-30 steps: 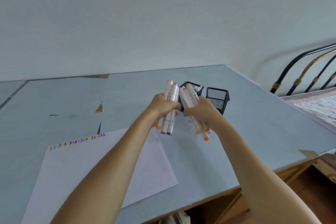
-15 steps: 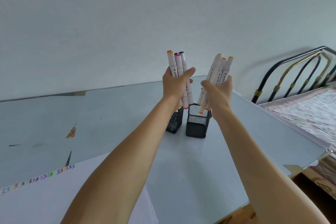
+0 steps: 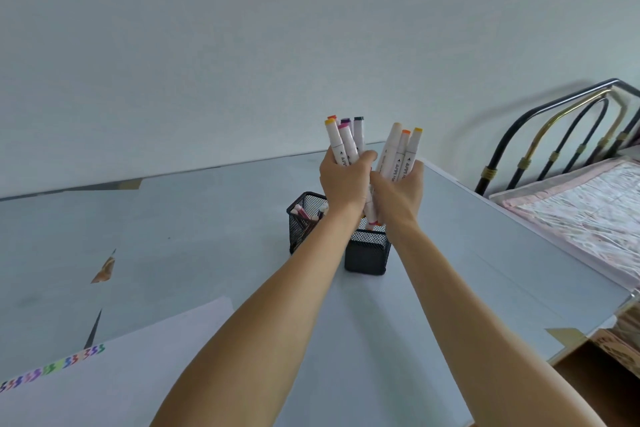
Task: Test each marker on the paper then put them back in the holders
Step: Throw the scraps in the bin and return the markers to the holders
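My left hand (image 3: 344,182) grips a bundle of several white markers (image 3: 343,140) upright, their coloured caps pointing up. Beside it my right hand (image 3: 398,194) grips a second bundle of markers (image 3: 400,152), also upright. Both hands hover above two black mesh holders on the table. The left holder (image 3: 300,229) has a few markers inside. The lower ends of the held markers hang just over the right holder (image 3: 366,255). The white paper (image 3: 114,371) lies at the lower left, with a row of coloured squiggles along its top edge.
The grey table (image 3: 207,236) meets a plain wall at the back. A metal bed frame (image 3: 568,132) and a pink bed cover (image 3: 581,218) stand at the right. A cardboard box (image 3: 609,371) sits below the table's right corner.
Both hands lifted the marker bundles from low over the table to upright above the holders, then drew close together and sank a little toward the right holder.
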